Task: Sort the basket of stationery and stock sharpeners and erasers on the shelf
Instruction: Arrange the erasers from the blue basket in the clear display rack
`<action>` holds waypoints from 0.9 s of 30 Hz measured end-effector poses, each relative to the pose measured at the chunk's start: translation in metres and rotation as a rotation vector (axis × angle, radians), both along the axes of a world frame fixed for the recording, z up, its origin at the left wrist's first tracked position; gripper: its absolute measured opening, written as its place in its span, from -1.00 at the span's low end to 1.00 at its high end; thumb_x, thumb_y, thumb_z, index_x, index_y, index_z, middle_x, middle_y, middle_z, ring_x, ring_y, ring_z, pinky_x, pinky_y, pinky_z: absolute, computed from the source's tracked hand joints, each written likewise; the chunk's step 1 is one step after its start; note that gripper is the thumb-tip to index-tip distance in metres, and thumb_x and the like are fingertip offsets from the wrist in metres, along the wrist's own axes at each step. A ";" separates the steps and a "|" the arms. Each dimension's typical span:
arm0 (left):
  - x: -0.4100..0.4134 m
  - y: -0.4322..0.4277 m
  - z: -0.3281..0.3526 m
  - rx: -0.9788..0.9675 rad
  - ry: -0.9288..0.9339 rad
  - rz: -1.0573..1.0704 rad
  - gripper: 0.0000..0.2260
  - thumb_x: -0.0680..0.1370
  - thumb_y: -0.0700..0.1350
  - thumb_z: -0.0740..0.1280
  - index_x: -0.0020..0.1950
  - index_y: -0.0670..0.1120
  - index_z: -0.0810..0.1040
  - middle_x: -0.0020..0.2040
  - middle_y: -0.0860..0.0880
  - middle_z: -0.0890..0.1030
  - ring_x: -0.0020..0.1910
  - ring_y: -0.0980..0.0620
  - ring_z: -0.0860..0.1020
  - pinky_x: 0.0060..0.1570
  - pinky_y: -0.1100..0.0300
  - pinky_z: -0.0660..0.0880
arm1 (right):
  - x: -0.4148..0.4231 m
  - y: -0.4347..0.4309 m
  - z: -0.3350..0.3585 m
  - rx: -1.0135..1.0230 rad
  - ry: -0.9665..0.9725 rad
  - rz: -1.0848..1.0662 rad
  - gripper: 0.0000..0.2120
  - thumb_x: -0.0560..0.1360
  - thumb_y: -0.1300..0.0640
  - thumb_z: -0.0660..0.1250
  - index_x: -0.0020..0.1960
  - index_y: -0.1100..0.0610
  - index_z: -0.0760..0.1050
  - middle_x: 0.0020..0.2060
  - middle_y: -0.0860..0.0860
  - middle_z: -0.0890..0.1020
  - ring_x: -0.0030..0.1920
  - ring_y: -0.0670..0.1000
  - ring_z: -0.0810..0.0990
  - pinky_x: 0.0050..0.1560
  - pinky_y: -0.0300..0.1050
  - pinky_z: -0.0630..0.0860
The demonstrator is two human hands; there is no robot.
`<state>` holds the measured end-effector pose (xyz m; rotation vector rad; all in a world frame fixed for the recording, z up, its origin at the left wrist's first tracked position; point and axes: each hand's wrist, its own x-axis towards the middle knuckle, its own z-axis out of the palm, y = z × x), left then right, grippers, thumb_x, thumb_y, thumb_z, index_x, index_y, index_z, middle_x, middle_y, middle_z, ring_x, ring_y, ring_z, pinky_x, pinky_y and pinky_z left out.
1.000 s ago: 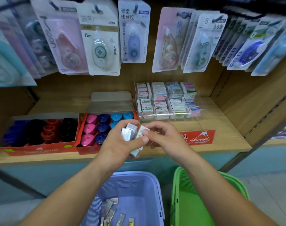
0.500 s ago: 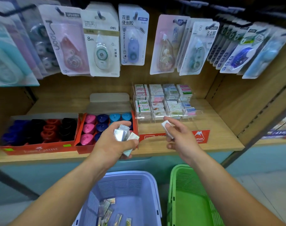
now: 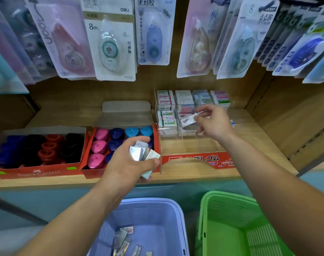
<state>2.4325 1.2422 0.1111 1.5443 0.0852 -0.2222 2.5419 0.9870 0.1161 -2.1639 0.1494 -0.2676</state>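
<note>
The right grip (image 3: 211, 122) pinches one eraser (image 3: 188, 121) at the clear rack (image 3: 174, 137); the left grip (image 3: 131, 163) holds several wrapped erasers (image 3: 139, 153).

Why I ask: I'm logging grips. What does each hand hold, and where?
Left hand grips a bunch of wrapped erasers round their middles. Right hand pinches one eraser by its right end.

Your left fingers (image 3: 152, 162) half-hide the silver packets (image 3: 137, 153); the eraser (image 3: 188, 121) in your right hand (image 3: 213, 124) is blurred; the purple basket (image 3: 176, 228) and green basket (image 3: 229, 209) are cut off below.
</note>
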 end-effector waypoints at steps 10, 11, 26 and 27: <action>0.006 0.007 -0.005 -0.019 0.014 0.019 -0.52 0.41 -0.30 0.56 0.18 0.16 0.58 0.02 -0.10 0.65 -0.07 -0.11 0.66 -0.26 0.10 0.63 | 0.007 0.003 -0.015 -0.518 -0.070 0.074 -0.68 0.59 0.05 0.35 0.31 0.10 0.60 0.23 0.03 0.65 0.24 0.07 0.59 0.27 -0.03 0.48; 0.006 0.006 -0.005 -0.020 0.015 0.017 -0.52 0.41 -0.30 0.56 0.18 0.15 0.58 0.01 -0.09 0.65 -0.07 -0.11 0.66 -0.26 0.09 0.63 | 0.003 0.004 -0.015 -0.495 -0.093 0.059 -0.69 0.59 0.06 0.35 0.30 0.10 0.60 0.24 0.03 0.65 0.24 0.08 0.59 0.28 -0.02 0.47; -0.012 0.005 0.006 -0.043 -0.034 -0.097 -0.61 0.46 -0.29 0.52 0.19 0.04 0.56 -0.06 -0.10 0.65 -0.21 0.04 0.64 -0.28 0.14 0.58 | -0.115 0.080 -0.004 0.548 0.325 0.475 -0.91 0.60 0.20 0.35 -0.02 0.14 0.64 -0.20 0.08 0.71 -0.21 0.01 0.66 -0.16 -0.12 0.62; -0.012 0.006 0.007 -0.054 -0.031 -0.095 -0.63 0.47 -0.27 0.51 0.19 0.04 0.56 -0.05 -0.09 0.66 -0.21 0.05 0.64 -0.28 0.14 0.58 | -0.116 0.079 -0.001 0.572 0.320 0.467 -0.90 0.61 0.21 0.34 -0.03 0.14 0.63 -0.19 0.09 0.71 -0.19 0.03 0.68 -0.16 -0.12 0.63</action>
